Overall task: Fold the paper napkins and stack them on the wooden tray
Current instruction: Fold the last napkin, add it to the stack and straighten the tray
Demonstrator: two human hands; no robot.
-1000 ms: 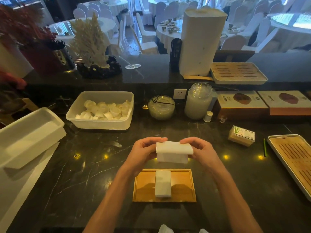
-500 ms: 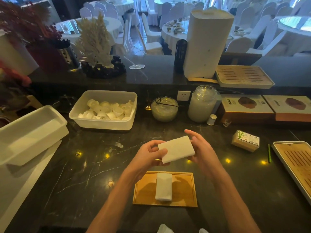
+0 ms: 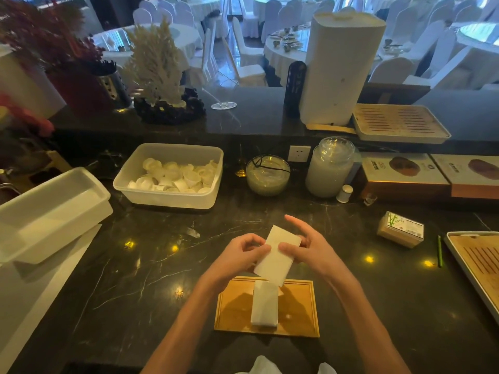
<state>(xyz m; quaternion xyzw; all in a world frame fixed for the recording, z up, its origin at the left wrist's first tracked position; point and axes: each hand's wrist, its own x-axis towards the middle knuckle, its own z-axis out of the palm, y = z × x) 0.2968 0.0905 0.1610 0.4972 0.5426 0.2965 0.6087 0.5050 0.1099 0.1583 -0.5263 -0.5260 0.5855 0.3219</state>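
A white folded paper napkin (image 3: pixel 276 256) is held in the air between both hands, its long side tilted steeply, just above the far edge of the wooden tray (image 3: pixel 299 309). My left hand (image 3: pixel 239 255) pinches its left edge. My right hand (image 3: pixel 310 248) grips its right edge with the thumb on top and the index finger stretched out. Another folded napkin (image 3: pixel 265 303) lies lengthwise in the middle of the tray. More white paper (image 3: pixel 263 367) shows at the bottom edge of the view.
A white tub of small cups (image 3: pixel 170 176) stands behind on the left, a glass bowl (image 3: pixel 267 175) and a jar (image 3: pixel 330 167) in the middle. A small box (image 3: pixel 401 229) and a slatted tray (image 3: pixel 478 265) are on the right, white bins (image 3: pixel 46 211) on the left.
The held napkin has turned from lying level to nearly upright and come down closer to the tray. Both hands moved with it.
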